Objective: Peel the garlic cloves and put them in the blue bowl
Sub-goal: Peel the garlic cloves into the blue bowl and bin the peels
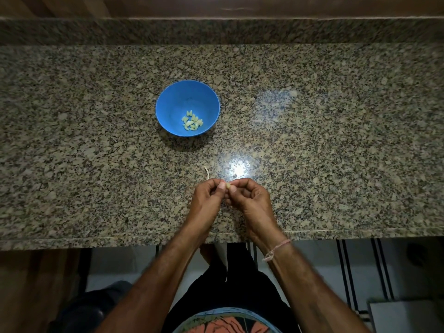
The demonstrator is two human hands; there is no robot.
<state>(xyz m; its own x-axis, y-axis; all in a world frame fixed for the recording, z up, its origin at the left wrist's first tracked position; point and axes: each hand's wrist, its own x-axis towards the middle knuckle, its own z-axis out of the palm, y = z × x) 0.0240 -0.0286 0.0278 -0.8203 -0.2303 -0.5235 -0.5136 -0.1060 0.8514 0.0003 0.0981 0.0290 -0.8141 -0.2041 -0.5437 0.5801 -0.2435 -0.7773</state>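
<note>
- The clove (228, 186) was a small, pale yellow-green nub, held above the counter (312, 140) near the middle of its front edge. Only its rounded end showed between the fingertips, and whether any skin clung to it could not be told.
- The left hand (207, 198) had its fingers curled in, with thumb and forefinger pinching the clove from the left. The thumbnail faced up, right against the clove.
- The right hand (249, 198) was curled likewise, its thumb and forefinger nipping the same clove from the right, so both sets of fingertips met on it.
- The bowl (168, 97) was round, bright blue and plain. It stood upright on the counter, left of the middle and about halfway between the front and back edges, well apart from the hands.
- The peeled cloves (192, 121) lay in a loose cluster at the bottom of the bowl, toward its near side. They were small, pointed, glossy pale yellow-green pieces, some touching one another.
- A peel (206, 173), a thin, curved, whitish strip, lay on the counter just beyond the left hand, between the hands and the bowl.
- A thread (276, 248), pinkish, was tied round the right wrist, just off the counter's front edge.
- The counter was speckled granite, with a bright glare of light just beyond the right hand.
</note>
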